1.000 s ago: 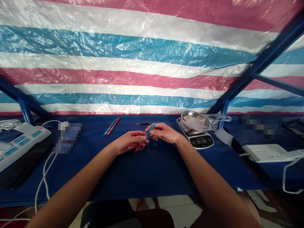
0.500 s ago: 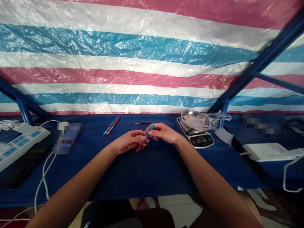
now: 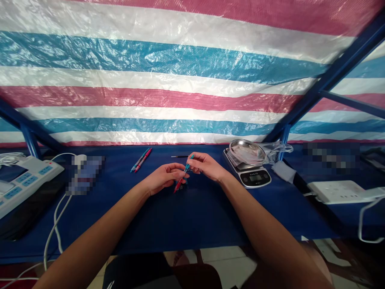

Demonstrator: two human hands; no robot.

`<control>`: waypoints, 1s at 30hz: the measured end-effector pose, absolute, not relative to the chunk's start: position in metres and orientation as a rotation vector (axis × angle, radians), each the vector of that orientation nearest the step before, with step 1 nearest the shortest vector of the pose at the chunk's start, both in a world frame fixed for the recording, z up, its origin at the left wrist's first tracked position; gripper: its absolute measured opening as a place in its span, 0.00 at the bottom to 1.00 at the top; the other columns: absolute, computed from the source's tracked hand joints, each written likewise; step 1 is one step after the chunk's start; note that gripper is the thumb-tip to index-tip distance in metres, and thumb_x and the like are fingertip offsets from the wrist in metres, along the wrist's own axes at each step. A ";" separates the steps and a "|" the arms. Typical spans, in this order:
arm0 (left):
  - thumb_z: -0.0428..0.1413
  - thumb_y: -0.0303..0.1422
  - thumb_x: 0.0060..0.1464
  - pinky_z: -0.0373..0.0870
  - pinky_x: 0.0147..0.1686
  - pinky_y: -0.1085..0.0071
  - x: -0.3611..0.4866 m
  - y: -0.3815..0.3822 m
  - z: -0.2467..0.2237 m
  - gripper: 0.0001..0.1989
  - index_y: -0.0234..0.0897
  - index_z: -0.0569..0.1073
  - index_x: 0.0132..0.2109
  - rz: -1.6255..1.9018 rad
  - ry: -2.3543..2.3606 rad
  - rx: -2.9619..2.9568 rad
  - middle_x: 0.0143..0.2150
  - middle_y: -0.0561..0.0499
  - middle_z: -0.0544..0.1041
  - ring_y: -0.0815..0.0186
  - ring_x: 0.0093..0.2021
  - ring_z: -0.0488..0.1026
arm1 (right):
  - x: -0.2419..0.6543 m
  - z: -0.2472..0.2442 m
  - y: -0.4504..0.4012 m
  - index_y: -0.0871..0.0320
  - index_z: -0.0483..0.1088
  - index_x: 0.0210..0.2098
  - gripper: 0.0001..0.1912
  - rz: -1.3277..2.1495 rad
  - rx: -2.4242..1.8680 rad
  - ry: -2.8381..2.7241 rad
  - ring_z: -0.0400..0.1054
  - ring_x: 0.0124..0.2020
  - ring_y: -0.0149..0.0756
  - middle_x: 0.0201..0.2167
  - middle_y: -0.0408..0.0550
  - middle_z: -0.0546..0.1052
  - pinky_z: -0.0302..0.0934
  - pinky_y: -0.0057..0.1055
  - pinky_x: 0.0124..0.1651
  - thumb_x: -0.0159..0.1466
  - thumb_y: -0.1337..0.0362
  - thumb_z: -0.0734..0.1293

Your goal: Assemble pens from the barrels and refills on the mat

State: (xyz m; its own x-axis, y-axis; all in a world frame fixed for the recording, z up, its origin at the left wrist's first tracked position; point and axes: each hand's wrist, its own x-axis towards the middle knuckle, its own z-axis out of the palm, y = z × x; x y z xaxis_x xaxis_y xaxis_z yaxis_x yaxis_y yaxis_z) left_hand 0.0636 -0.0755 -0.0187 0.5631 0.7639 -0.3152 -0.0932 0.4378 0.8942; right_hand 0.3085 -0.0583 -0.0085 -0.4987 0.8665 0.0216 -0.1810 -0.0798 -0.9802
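Observation:
My left hand (image 3: 164, 178) and my right hand (image 3: 206, 165) meet above the blue table covering (image 3: 192, 216). A slim pen (image 3: 183, 175) with a red lower end and teal upper end stands tilted between them. My right fingertips pinch its upper part, while my left fingertips press against its middle. Some small dark and teal pieces (image 3: 180, 188) lie beneath the pen, partly hidden by my left hand. A little farther away lie two red-and-teal pens (image 3: 141, 160) and a thin black rod (image 3: 180, 156).
To the right stands a digital kitchen scale (image 3: 248, 176) bearing a steel bowl (image 3: 247, 151), beside a plastic bag (image 3: 278, 148). White power strips sit at the left (image 3: 28, 176) and right (image 3: 337, 192), with white cables at the left. A striped tarpaulin (image 3: 192, 60) hangs behind the table.
The pen has turned steeper, closer to upright. My right hand has shifted slightly up and to the left with it.

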 end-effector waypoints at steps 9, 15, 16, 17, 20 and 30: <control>0.75 0.40 0.54 0.62 0.24 0.78 0.064 -0.076 -0.019 0.26 0.35 0.79 0.56 0.629 0.814 0.985 0.53 0.36 0.85 0.58 0.44 0.86 | 0.311 -0.004 -0.059 0.57 0.78 0.43 0.18 1.732 -0.698 -1.315 0.49 0.23 0.26 0.23 0.36 0.63 0.44 0.28 0.27 0.63 0.52 0.80; 0.75 0.40 0.54 0.65 0.25 0.77 0.063 -0.076 -0.019 0.26 0.35 0.79 0.56 0.628 0.801 0.983 0.53 0.36 0.85 0.57 0.44 0.85 | 0.307 -0.001 -0.063 0.57 0.78 0.50 0.20 1.756 -0.697 -1.335 0.49 0.24 0.27 0.23 0.36 0.63 0.44 0.28 0.28 0.66 0.50 0.78; 0.75 0.40 0.54 0.62 0.23 0.78 0.063 -0.075 -0.019 0.27 0.35 0.79 0.56 0.633 0.803 0.984 0.53 0.36 0.85 0.58 0.44 0.85 | 0.308 0.000 -0.064 0.57 0.78 0.52 0.21 1.779 -0.679 -1.345 0.50 0.24 0.27 0.24 0.36 0.63 0.45 0.28 0.28 0.66 0.51 0.78; 0.75 0.40 0.54 0.59 0.21 0.79 0.063 -0.075 -0.019 0.27 0.35 0.79 0.56 0.638 0.805 0.987 0.53 0.36 0.85 0.58 0.44 0.85 | 0.309 0.000 -0.064 0.57 0.78 0.53 0.22 1.791 -0.665 -1.355 0.51 0.25 0.28 0.25 0.36 0.64 0.46 0.28 0.29 0.66 0.51 0.78; 0.76 0.40 0.53 0.53 0.19 0.79 0.064 -0.075 -0.018 0.27 0.35 0.79 0.56 0.639 0.811 0.990 0.52 0.36 0.85 0.58 0.43 0.85 | 0.309 -0.003 -0.062 0.58 0.79 0.47 0.20 1.763 -0.678 -1.366 0.54 0.25 0.28 0.25 0.38 0.67 0.48 0.28 0.29 0.64 0.52 0.79; 0.75 0.42 0.54 0.64 0.26 0.76 0.064 -0.076 -0.019 0.27 0.35 0.79 0.56 0.617 0.813 0.996 0.54 0.35 0.85 0.56 0.45 0.85 | 0.309 -0.003 -0.062 0.57 0.78 0.51 0.21 1.800 -0.675 -1.366 0.48 0.24 0.26 0.24 0.35 0.62 0.44 0.28 0.29 0.64 0.53 0.79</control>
State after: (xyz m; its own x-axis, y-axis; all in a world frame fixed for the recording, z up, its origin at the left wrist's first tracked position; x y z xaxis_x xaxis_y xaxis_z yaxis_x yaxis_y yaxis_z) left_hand 0.0638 -0.0755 -0.0191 0.5620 0.7686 -0.3055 -0.0871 0.4223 0.9022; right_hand 0.3094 -0.0623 -0.0032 -0.5684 0.8220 0.0354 -0.2551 -0.1352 -0.9574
